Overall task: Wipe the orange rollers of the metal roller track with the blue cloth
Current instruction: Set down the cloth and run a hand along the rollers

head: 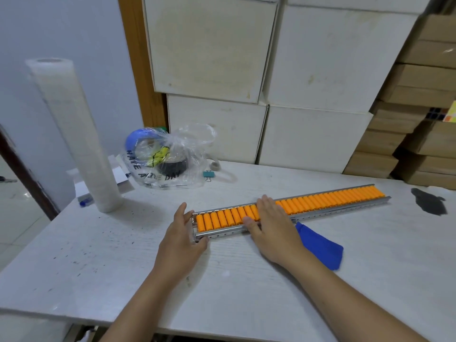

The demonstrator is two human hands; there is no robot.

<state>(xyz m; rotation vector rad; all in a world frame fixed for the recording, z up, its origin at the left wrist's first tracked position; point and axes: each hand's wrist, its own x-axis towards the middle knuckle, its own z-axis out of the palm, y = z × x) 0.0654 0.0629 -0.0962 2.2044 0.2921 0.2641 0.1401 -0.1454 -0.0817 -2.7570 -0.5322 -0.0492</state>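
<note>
A long metal roller track [345, 210] with a row of orange rollers [328, 200] lies slantwise across the white table, its near end at the left. My left hand [183, 233] clasps that near end, fingers around the frame. My right hand [270, 224] lies flat over the rollers a little further along, thumb on the front rail. The blue cloth [320, 245] lies on the table just in front of the track, to the right of my right wrist, and neither hand touches it.
A tall roll of clear film [74, 134] stands at the back left. A plastic bag with tape rolls [167, 159] and a teal binder clip [208, 174] lie behind the track. White boxes [271, 70] and brown cartons [414, 119] line the back. A dark stain [429, 201] marks the table's right side.
</note>
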